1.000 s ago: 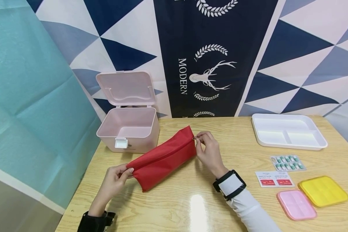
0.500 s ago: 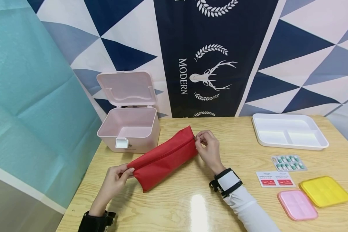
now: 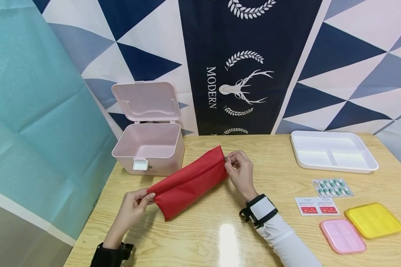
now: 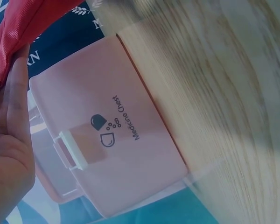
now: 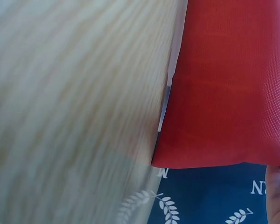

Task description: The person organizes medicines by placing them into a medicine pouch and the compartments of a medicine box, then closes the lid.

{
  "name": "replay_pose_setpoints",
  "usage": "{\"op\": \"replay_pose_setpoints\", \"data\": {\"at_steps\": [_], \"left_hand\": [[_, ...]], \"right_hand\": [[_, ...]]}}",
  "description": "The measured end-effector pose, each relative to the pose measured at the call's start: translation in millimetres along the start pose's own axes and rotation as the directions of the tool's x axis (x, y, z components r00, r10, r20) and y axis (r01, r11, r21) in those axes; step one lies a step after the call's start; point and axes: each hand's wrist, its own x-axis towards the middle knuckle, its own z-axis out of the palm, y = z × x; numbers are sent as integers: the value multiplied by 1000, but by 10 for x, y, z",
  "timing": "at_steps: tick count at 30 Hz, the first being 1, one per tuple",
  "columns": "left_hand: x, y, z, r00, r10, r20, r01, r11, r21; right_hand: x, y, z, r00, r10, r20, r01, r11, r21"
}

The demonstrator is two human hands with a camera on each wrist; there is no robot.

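Right wristband (image 3: 263,208) edged leftward, left hand (image 3: 132,207) and right hand (image 3: 242,173) pinch ends of the red pouch (image 3: 190,185).

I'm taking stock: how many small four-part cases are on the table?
2: the yellow case at the right of the table, and the pink case to its left, nearer the camera. Any inside the red pouch would be hidden.

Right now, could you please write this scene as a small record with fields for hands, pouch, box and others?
Left hand: pinches the red pouch by its left end
Right hand: pinches the zipper pull at the right end
Pouch: slanted, right end farther from the person
Pink box: lid open
Table, right side: white tray, capsule blister pack, red-and-white card, yellow case, pink case
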Motion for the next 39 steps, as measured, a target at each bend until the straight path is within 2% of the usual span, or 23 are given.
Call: {"op": "replay_pose_setpoints", "data": {"at_steps": [2, 5, 8, 10, 12, 14, 18, 24, 28, 31, 33, 35, 37, 39], "left_hand": [[-2, 3, 2, 1000, -5, -1, 5, 1000, -7], [-12, -6, 0, 999, -37, 29, 39, 997, -65], [-24, -33, -8, 994, -75, 75, 85, 988, -129], [-30, -50, -10, 991, -97, 94, 110, 984, -142], [-32, -56, -8, 985, -133, 112, 147, 979, -137], [-27, -52, 6, 974, -177, 139, 193, 974, -118], [-8, -55, 53, 949, -232, 215, 250, 967, -59], [9, -88, 104, 933, -237, 270, 252, 968, -21], [12, -120, 140, 925, -219, 311, 240, 970, -31], [9, -136, 183, 918, -220, 331, 232, 973, 2], [5, -137, 213, 915, -225, 335, 226, 973, 38], [1, -138, 239, 916, -228, 330, 218, 974, 67], [1, -138, 259, 923, -218, 317, 204, 976, 75], [1, -140, 268, 934, -200, 297, 187, 980, 73]], "right_hand": [[1, 9, -4, 1000, 7, 8, -7, 1000, 4], [10, 45, -34, 999, 9, 54, -10, 1000, 19], [9, 227, -54, 989, 24, 143, -35, 996, 79], [4, 329, -72, 973, 56, 223, -86, 988, 125], [-5, 413, -83, 946, 94, 309, -144, 979, 143], [-9, 394, -110, 909, 133, 395, -203, 969, 142], [-20, 398, -141, 838, 175, 516, -262, 960, 100], [-27, 447, -172, 758, 171, 629, -244, 969, 30], [-15, 475, -186, 694, 192, 694, -238, 971, -30], [-8, 499, -187, 649, 217, 729, -246, 967, -68], [-6, 515, -185, 627, 221, 747, -238, 967, -86], [-6, 530, -176, 614, 220, 758, -228, 969, -96], [-5, 535, -158, 615, 208, 761, -206, 974, -100], [-10, 536, -134, 626, 192, 756, -176, 979, -103]]}}
